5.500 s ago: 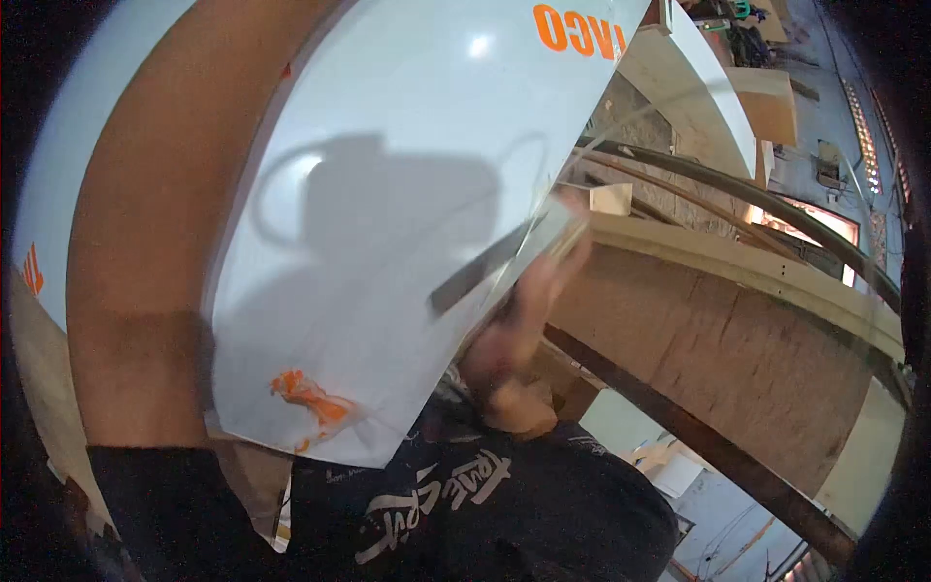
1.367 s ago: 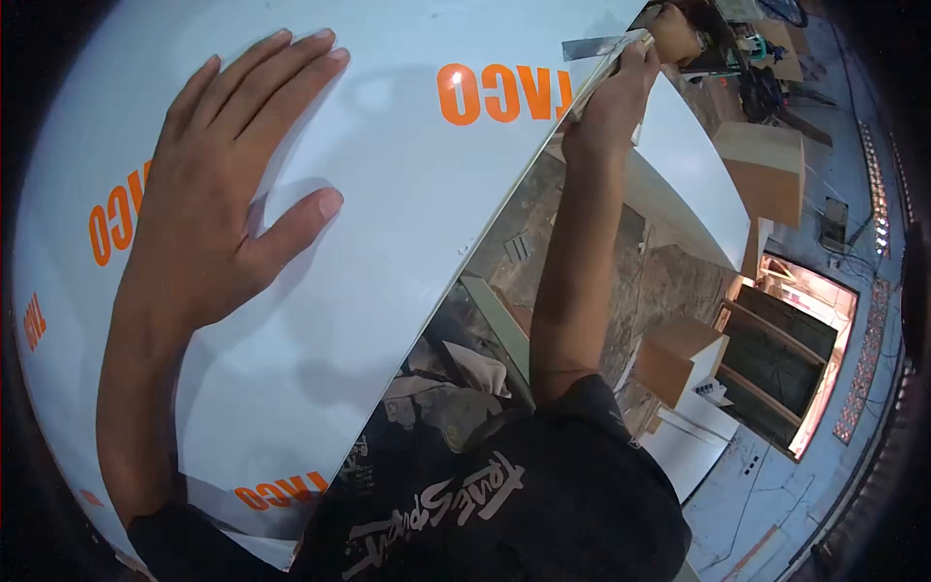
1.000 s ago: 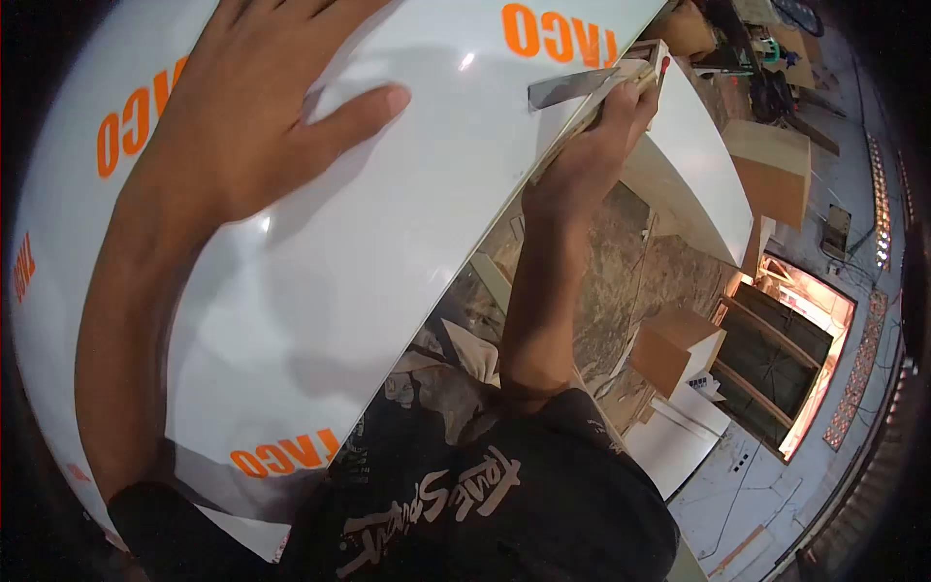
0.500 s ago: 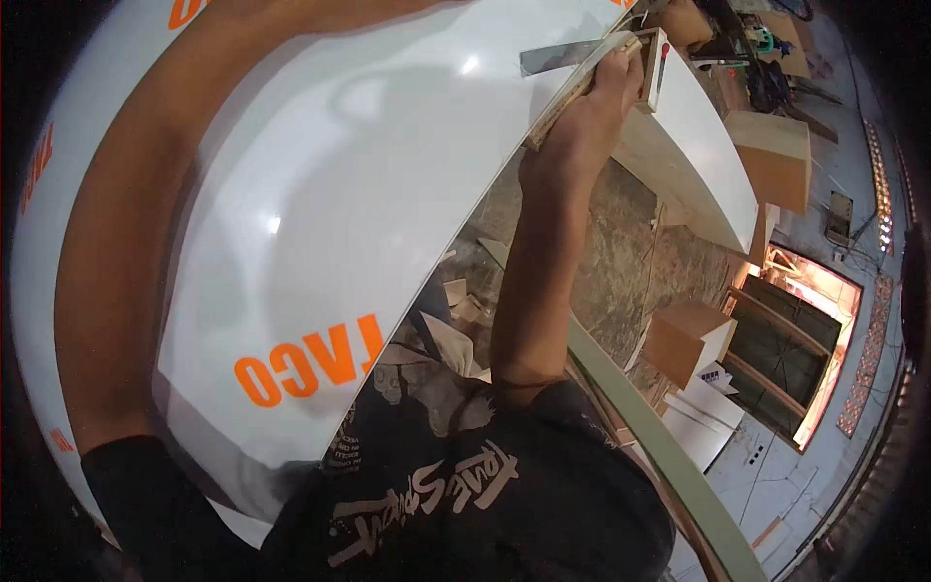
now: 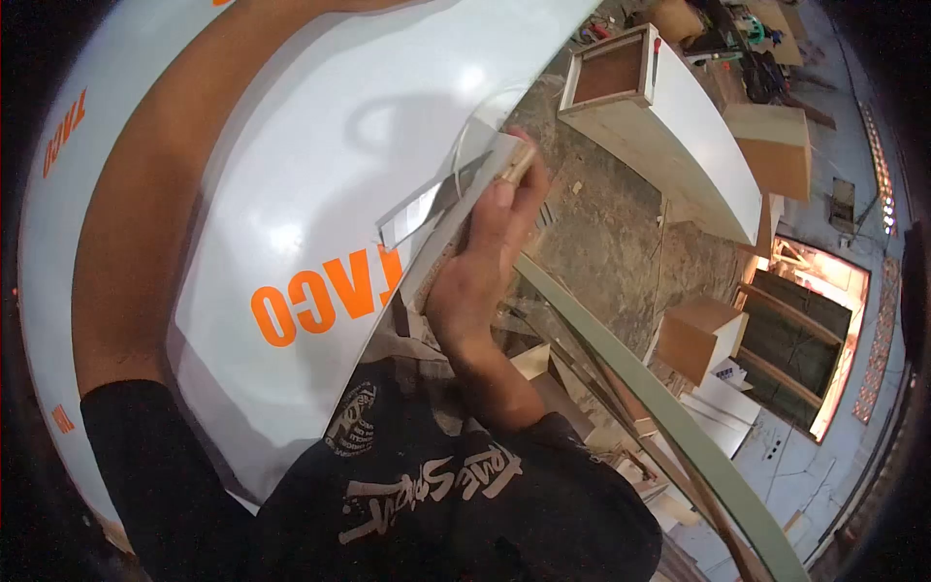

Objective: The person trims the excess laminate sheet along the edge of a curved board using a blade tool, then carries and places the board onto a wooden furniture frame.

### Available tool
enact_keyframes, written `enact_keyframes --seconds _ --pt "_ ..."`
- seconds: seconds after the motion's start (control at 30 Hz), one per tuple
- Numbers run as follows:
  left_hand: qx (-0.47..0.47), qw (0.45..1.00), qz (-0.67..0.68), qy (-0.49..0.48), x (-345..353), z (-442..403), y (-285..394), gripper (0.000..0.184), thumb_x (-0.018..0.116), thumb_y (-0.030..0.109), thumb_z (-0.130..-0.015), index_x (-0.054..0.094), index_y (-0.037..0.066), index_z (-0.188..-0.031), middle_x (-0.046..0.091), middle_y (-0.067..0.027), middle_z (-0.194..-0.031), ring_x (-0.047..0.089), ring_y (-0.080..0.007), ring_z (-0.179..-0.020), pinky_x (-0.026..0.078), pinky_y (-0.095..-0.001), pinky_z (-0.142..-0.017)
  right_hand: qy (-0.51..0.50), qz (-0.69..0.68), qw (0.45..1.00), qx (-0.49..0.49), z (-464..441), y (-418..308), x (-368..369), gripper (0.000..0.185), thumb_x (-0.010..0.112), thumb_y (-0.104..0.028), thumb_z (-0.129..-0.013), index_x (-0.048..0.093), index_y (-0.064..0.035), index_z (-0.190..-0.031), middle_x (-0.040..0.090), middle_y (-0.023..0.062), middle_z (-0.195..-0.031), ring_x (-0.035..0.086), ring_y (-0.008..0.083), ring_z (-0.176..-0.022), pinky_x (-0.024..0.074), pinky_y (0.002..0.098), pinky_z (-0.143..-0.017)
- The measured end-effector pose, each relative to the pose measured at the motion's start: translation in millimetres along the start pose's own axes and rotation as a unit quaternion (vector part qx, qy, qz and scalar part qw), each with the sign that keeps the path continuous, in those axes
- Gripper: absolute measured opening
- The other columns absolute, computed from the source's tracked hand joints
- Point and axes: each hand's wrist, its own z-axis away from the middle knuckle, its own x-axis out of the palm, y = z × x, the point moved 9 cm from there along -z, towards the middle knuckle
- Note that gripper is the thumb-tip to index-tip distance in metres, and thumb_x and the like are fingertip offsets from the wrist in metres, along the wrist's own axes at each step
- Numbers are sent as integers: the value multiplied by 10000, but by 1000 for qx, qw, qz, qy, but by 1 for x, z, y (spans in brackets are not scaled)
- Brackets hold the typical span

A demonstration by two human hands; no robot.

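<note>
A large glossy white sheet [image 5: 291, 213] with orange TACO lettering fills the left and middle of the view. My right hand [image 5: 490, 228] is closed round a wooden-backed tool with a flat metal blade [image 5: 422, 209] at the sheet's slanting right edge. The blade lies over the white surface, just above the lettering. My left arm [image 5: 145, 213] reaches up across the sheet on the left; the hand at its end is beyond the top of the frame.
An open white box-like unit [image 5: 669, 116] stands at the upper right, beside cardboard boxes [image 5: 698, 339]. A long green strip [image 5: 659, 407] runs diagonally at the lower right. A bright window-like opening [image 5: 810, 339] shows at the far right.
My right hand has moved down and left along the sheet's edge with the bladed tool. My left hand, earlier flat on the sheet, has gone out of the top of the view.
</note>
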Motion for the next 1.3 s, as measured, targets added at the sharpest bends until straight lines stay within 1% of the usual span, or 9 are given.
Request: enact_keyframes --seconds 0.27,0.33,0.4,0.53,0.7,0.93,1.03,1.23,1.3 --pt "-13 998 -50 -37 1 -2 2 655 465 427 -1039 376 -13 -1516 354 -230 -1590 306 -367 -1495 202 -542 -1233 12 15 999 -28 -52 1 -13 518 363 -372 -1101 325 -39 -1497 412 152 -1419 400 219 -1326 302 381 -1148" --pt "-3 996 -89 19 15 1 -8 655 487 473 -1013 396 92 -1538 373 -143 -1604 294 -323 -1510 175 -525 -1248 18 -45 999 -8 -90 -3 -15 540 382 -391 -1096 327 -35 -1498 440 166 -1390 411 208 -1317 305 380 -1146" --pt "3 994 -103 41 10 -7 -9 646 502 469 -1004 400 143 -1552 374 -100 -1616 282 -303 -1521 157 -518 -1256 15 55 997 -48 -157 -11 -36 575 369 -453 -1092 322 -11 -1457 517 190 -1294 541 263 -1162 426 422 -1032" --pt "-12 997 -75 -22 11 -5 4 674 528 445 -990 375 129 -1565 347 -111 -1631 266 -309 -1529 143 -525 -1255 81 -204 975 35 -334 14 -162 375 428 -360 -1066 453 -35 -1251 577 150 -1090 592 243 -978 502 398 -865" --pt "-11 989 -53 -136 11 -11 53 998 594 634 -845 302 26 -1580 234 -226 -1656 178 -392 -1549 72 -574 -1240 261 -460 840 120 -369 86 -388 271 458 -298 -1039 530 -51 -1123 612 108 -976 618 233 -859 522 374 -755" --pt "53 981 -8 -189 46 -105 102 870 627 460 -902 284 66 -1598 285 -126 -1661 218 -318 -1548 86 -546 -1246 599 -634 468 143 -150 247 -583 204 499 -212 -1003 638 -74 -945 662 50 -817 655 219 -693 550 340 -602" --pt "56 984 -6 -172 64 -156 99 823 595 449 -931 288 79 -1599 300 -105 -1658 229 -290 -1548 109 -529 -1249 680 -568 422 189 -106 236 -581 246 503 -274 -1021 660 -84 -1020 678 59 -905 686 242 -772 583 333 -612" --pt "60 986 1 -155 87 -232 95 807 546 450 -951 262 79 -1609 290 -129 -1659 230 -290 -1549 110 -500 -1257 667 -582 436 163 -166 227 -601 361 447 -351 -1054 628 -40 -1086 695 106 -982 702 271 -816 610 346 -650" --pt "65 986 0 -153 92 -252 90 798 532 452 -961 254 82 -1612 287 -129 -1660 228 -288 -1550 110 -502 -1256 633 -579 491 150 -205 223 -615 382 404 -345 -1063 606 -25 -1112 680 119 -991 697 267 -846 601 343 -667"
